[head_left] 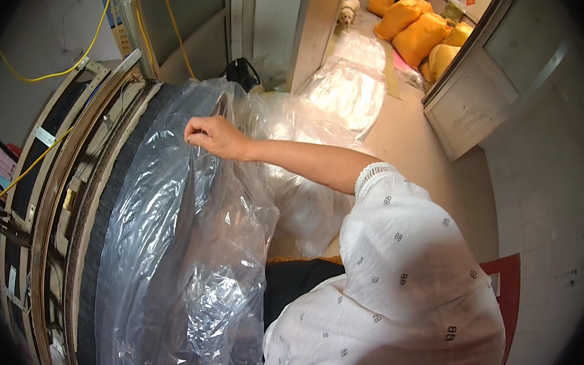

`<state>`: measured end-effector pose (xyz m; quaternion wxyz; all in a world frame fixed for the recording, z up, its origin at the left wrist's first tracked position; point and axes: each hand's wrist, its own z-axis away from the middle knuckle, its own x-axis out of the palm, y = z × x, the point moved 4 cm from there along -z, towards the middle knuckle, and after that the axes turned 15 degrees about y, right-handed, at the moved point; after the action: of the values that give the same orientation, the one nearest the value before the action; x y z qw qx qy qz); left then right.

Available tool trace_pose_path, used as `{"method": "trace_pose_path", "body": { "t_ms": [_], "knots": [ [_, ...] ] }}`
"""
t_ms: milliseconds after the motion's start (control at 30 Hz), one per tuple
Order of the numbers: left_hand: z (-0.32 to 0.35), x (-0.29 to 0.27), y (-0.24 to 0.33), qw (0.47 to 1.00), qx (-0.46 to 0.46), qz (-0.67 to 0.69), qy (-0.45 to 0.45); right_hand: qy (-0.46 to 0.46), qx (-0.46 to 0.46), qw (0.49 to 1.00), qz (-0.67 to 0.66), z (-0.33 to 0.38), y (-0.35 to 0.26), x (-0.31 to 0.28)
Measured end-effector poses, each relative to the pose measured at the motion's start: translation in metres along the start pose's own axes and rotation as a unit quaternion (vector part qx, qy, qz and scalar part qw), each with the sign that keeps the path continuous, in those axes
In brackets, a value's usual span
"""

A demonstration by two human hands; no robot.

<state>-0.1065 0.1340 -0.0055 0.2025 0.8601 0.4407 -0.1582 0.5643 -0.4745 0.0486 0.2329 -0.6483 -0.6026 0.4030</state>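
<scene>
My right hand (218, 137) reaches across from the right, bare below a white short sleeve (405, 221). Its fingers are pinched together on a fold of clear plastic film (228, 283), which rises in a crease under the hand. The film is loose, wrinkled and shiny. It covers a dark padded surface (104, 197) along a long bench-like machine (55, 222) on my left and hangs over the near side. More film (333, 93) spreads past my hand onto the floor. My left hand is out of view.
Yellow cords (64, 75) hang over the machine. A wooden door (320, 22) stands open ahead. Beyond it are stuffed orange sacks (421, 38), a small pale dog (347, 13) and part of a person. A white door (496, 77) is at right, a red chair back (511, 295) behind me.
</scene>
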Motion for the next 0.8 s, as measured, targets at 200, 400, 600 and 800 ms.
{"method": "trace_pose_path", "body": {
  "t_ms": [200,400,600,800],
  "knots": [
    [-0.004,0.001,0.018,0.999,0.018,0.033,-0.02,0.001,0.003,0.999,0.041,0.001,0.004,-0.002],
    [-0.009,-0.003,-0.002,0.998,-0.036,-0.024,-0.052,0.042,-0.035,0.994,0.092,-0.02,0.011,0.026],
    [-0.008,0.003,-0.005,0.998,-0.02,-0.027,-0.061,0.07,-0.057,0.983,0.159,-0.035,0.015,0.059],
    [-0.004,0.005,-0.014,0.999,0.004,0.034,-0.02,0.068,-0.051,0.982,0.17,-0.036,0.012,0.062]
  ]
}}
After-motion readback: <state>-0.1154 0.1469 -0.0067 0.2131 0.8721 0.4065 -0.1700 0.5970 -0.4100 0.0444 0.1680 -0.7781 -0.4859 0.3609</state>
